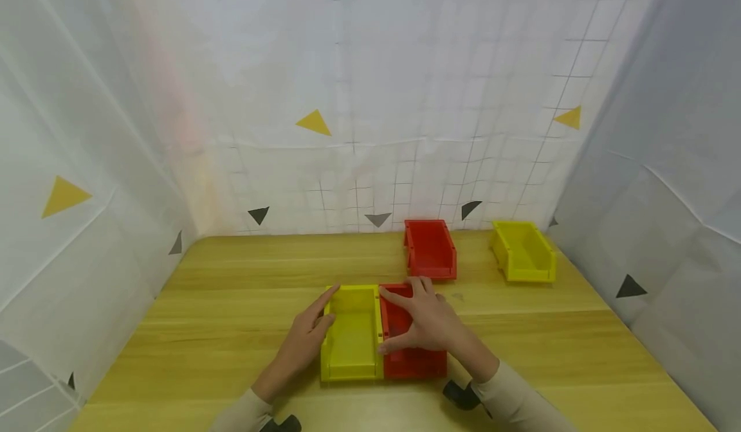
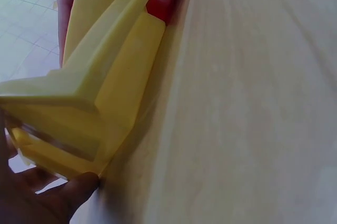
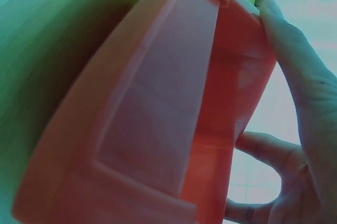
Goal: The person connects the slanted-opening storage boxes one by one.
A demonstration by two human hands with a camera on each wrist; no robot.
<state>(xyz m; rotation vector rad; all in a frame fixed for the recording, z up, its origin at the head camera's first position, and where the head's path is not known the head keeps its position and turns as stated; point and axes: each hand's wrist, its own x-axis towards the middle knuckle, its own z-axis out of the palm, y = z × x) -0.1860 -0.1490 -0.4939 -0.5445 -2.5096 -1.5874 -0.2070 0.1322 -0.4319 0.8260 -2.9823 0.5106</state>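
A yellow storage bin [image 1: 353, 339] and a red storage bin [image 1: 413, 362] stand side by side on the wooden table, their walls touching. My left hand [image 1: 301, 340] lies along the yellow bin's left side, index finger stretched toward the back corner and thumb by the rim. In the left wrist view, that hand's thumb [image 2: 79, 190] touches the yellow bin's corner. Reaching across the red bin, my right hand [image 1: 425, 319] grips it, with thumb and a finger at the adjoining rims and other fingers at the back. The right wrist view shows fingertips on the red bin's wall [image 3: 226, 71].
Behind the pair, another red bin [image 1: 431, 249] stands near the table's back edge. A second yellow bin [image 1: 523, 255] is farther right. White sheeting [image 1: 370, 98] with yellow and dark triangles encloses the table [image 1: 231, 290] at the back and sides.
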